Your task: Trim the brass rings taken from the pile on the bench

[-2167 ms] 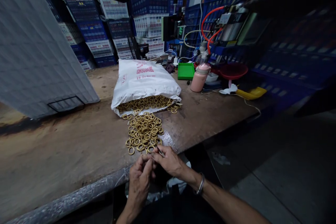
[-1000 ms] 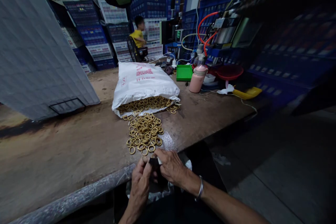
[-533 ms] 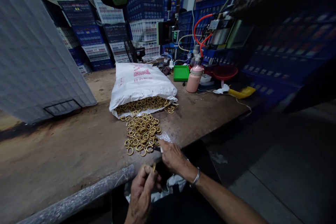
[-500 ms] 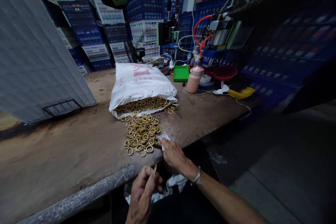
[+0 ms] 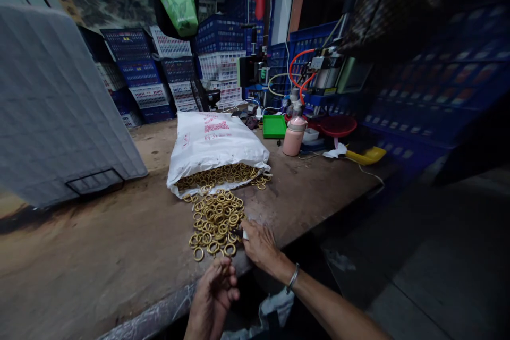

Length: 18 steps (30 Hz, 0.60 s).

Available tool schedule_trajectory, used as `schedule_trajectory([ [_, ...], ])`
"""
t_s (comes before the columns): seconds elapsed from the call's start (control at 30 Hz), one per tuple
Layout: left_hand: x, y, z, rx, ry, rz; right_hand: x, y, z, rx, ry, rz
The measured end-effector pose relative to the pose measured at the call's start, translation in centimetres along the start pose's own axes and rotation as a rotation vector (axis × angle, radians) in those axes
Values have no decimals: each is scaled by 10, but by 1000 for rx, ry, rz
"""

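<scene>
Gold-coloured metal rings (image 5: 217, 218) lie in a loose pile on the worn table. Behind them, more rings show in the mouth of a white woven sack (image 5: 217, 143) lying on its side. My left hand (image 5: 215, 292) is at the table's front edge, just before the nearest rings. Its fingers are loosely curled and apart, and no ring shows in them. At the pile's right side, my right hand (image 5: 263, 247) is closed on a small tool with a dark end and a white part (image 5: 245, 234); its exact kind is hidden by the fingers.
A grey padded panel (image 5: 67, 111) stands on the left. Farther back are a green tray (image 5: 274, 126), a pink bottle (image 5: 294, 137), a red dish (image 5: 338, 126) and a yellow scoop-like piece (image 5: 366, 155). Stacked crates (image 5: 129, 58) line the back. The table edge runs close before me.
My left hand has moved forward toward the pile and loosened; the ring once pinched in it no longer shows. My right hand stays beside the pile with the tool. The view has tilted up.
</scene>
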<state>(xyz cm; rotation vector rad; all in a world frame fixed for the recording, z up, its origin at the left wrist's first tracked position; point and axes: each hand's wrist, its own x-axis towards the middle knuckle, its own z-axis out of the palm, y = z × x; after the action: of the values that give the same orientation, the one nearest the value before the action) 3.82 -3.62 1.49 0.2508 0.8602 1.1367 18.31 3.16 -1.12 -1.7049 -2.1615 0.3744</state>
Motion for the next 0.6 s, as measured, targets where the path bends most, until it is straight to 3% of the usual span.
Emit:
schedule_trajectory([
  [0.17, 8, 4, 4, 62, 57, 61, 3, 5, 0, 86, 68, -84],
  [0.4, 36, 13, 16, 510, 218, 334, 9, -4, -16, 154, 11, -177],
  [0.6, 50, 12, 10, 688, 43, 508, 6, -12, -18, 292, -45, -232],
])
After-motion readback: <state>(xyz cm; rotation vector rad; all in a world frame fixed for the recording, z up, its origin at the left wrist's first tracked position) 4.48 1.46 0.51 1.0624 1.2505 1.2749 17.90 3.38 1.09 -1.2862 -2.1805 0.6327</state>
